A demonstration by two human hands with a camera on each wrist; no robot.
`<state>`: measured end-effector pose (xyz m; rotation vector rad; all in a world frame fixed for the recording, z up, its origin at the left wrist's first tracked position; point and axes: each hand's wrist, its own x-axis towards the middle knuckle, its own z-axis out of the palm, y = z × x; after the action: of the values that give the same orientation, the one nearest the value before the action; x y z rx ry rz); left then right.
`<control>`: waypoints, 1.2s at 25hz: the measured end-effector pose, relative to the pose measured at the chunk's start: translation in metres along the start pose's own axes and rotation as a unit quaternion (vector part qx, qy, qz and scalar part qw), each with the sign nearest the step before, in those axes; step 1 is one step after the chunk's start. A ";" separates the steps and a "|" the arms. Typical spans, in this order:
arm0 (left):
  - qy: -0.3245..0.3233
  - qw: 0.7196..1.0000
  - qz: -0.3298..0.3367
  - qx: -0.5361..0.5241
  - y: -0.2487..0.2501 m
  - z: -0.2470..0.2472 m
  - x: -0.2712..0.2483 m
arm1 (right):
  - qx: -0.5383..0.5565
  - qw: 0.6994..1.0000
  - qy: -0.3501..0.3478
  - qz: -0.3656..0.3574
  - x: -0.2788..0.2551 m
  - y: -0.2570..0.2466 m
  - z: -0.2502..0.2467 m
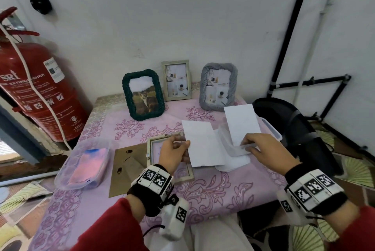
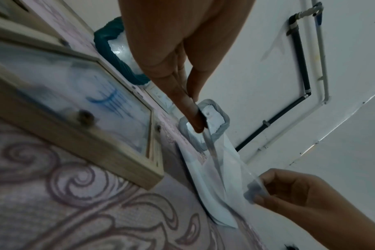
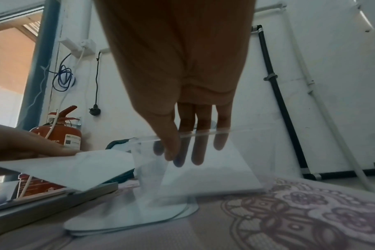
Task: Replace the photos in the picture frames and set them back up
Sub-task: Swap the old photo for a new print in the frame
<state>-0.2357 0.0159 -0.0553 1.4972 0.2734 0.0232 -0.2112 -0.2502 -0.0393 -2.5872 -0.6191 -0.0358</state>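
A pale wooden frame [image 1: 150, 150] lies face down and open on the pink tablecloth, its brown backing board [image 1: 125, 171] beside it on the left. My left hand [image 1: 185, 149] pinches the left edge of a blank white photo sheet [image 1: 203, 145] just right of the frame. In the left wrist view, thumb and fingers [image 2: 195, 116] clamp that sheet edge-on. My right hand [image 1: 249, 146] pinches a clear plastic sheet [image 3: 203, 169], with a second white sheet [image 1: 241, 122] rising behind it. Rounded white sheets [image 1: 233, 164] lie underneath.
Three frames stand by the wall: green [image 1: 143, 94], beige [image 1: 176, 80] and grey [image 1: 218, 86]. A clear tub [image 1: 85, 165] with pink-blue prints sits front left; another tub [image 1: 273, 132] lies right. A fire extinguisher [image 1: 40, 92] stands left, a black chair [image 1: 300, 129] right.
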 end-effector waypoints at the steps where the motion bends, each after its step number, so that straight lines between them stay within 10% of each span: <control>1: -0.007 1.000 -0.010 -0.004 -0.002 0.006 0.001 | 0.011 1.000 0.008 -0.003 -0.001 0.001 0.000; 16: -0.010 0.998 -0.065 0.012 -0.021 0.062 0.013 | 0.043 0.999 -0.011 0.010 0.000 0.008 0.011; 30: 0.014 0.970 0.126 0.208 0.001 0.061 0.021 | 0.127 0.991 -0.030 0.014 0.002 -0.007 0.003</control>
<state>-0.2030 -0.0400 -0.0548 1.9434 0.1109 0.2016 -0.2122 -0.2429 -0.0383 -2.3567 -0.5701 0.1216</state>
